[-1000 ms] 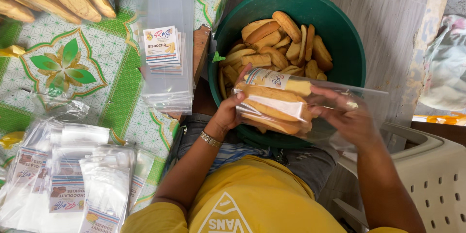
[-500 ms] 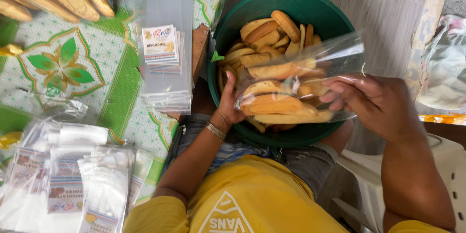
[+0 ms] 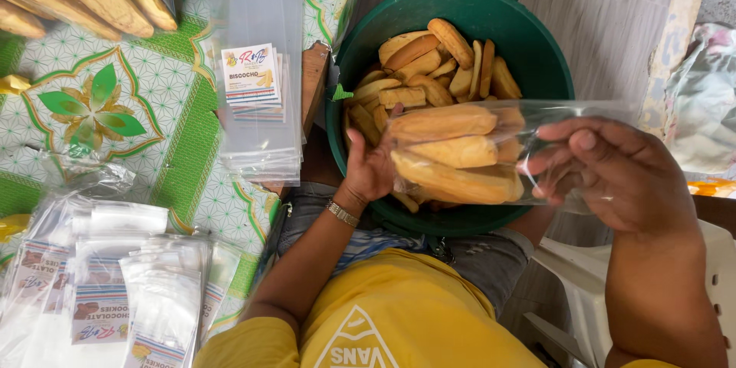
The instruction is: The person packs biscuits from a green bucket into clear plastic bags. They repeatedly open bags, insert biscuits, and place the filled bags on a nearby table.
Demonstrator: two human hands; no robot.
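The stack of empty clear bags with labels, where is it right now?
In the head view, the stack of bags lies on the green patterned tablecloth, left of the green bucket of biscuits and beyond the left hand.

A small home packing spot for baked goods: stacked labelled bags [image 3: 257, 107] on a patterned tablecloth [image 3: 165, 119], green tub [image 3: 537, 54] of biscuits.

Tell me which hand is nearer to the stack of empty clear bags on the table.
Left. The left hand holds the end of the filled bag that faces the stack of empty bags. The right hand grips the bag's open end, farther from the table.
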